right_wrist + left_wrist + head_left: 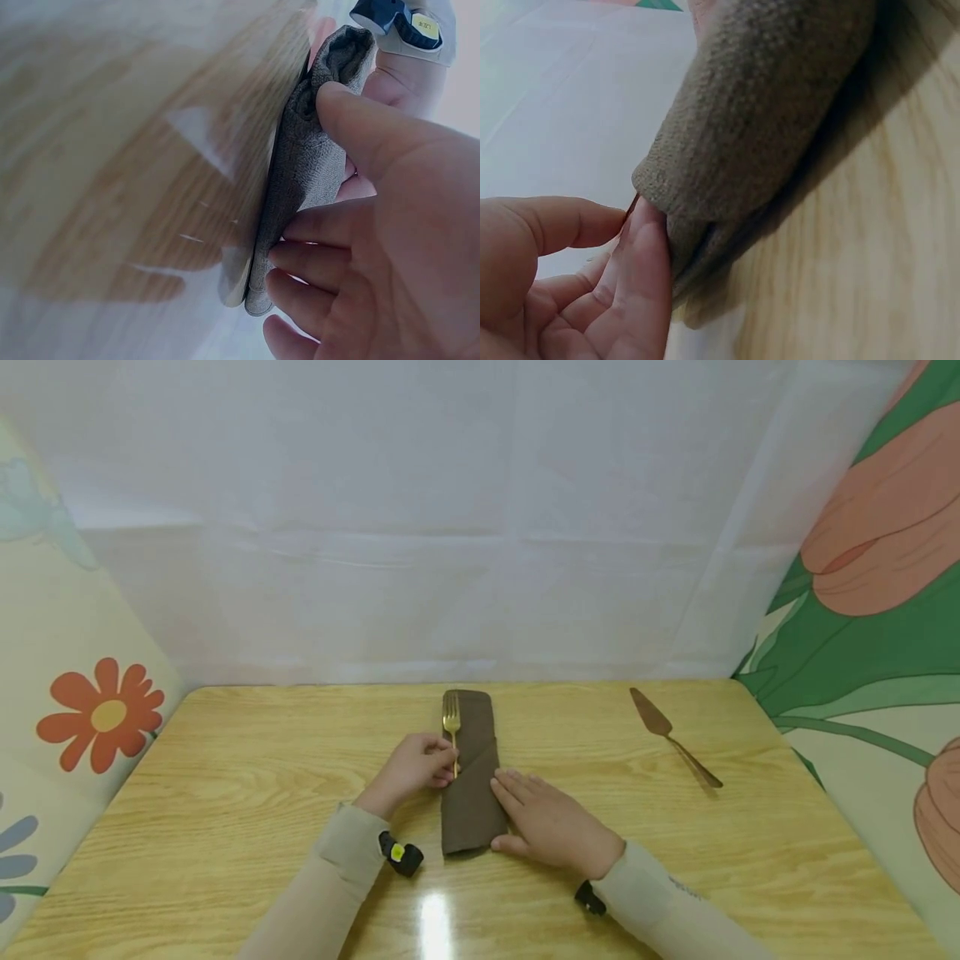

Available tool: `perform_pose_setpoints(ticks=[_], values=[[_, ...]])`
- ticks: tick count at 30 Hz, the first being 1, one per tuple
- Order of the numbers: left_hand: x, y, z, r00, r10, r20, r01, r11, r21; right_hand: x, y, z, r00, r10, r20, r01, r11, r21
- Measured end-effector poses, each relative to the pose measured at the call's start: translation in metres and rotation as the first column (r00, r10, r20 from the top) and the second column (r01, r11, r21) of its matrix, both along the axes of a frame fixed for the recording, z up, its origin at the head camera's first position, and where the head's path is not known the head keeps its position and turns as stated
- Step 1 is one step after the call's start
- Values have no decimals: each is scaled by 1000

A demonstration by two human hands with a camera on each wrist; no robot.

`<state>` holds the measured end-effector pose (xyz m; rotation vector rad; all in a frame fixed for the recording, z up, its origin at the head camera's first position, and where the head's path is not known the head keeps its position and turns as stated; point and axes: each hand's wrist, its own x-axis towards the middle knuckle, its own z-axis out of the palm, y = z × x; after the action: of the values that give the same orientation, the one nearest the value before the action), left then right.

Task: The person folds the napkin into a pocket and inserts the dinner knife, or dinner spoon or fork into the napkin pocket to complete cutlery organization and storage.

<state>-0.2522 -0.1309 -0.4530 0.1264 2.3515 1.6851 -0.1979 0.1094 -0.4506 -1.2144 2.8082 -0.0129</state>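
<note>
A brown folded cloth napkin [474,814] lies lengthwise near the table's middle, its layers showing at the near end. A gold fork [451,714] lies along its left side, tines pointing away from me. My left hand [411,770] pinches the fork's handle between thumb and fingers at the napkin's left edge; in the left wrist view the fingertips partly hide the handle. On the opposite side, my right hand [558,825] rests against the napkin's right edge with fingers extended. The right wrist view has its thumb [341,109] at the near end of the roll-like fold.
A copper-coloured cake server [670,733] lies at the right on the wooden table [247,793], blade pointing away. Behind the table hangs a white sheet [450,527]. Flower-painted panels [885,693] stand at both sides.
</note>
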Motion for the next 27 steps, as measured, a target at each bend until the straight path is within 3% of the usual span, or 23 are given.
perform_pose_setpoints(ticks=[13,27], values=[[-2,-1,1,1000,13,11,-13,999,-29,0,0,-1,1000,-10,1,10,1000,-3],[-3,-4,-4,999,-14,52,16,999,-32,0,0,-2,1000,-8,-1,8,1000,-8]])
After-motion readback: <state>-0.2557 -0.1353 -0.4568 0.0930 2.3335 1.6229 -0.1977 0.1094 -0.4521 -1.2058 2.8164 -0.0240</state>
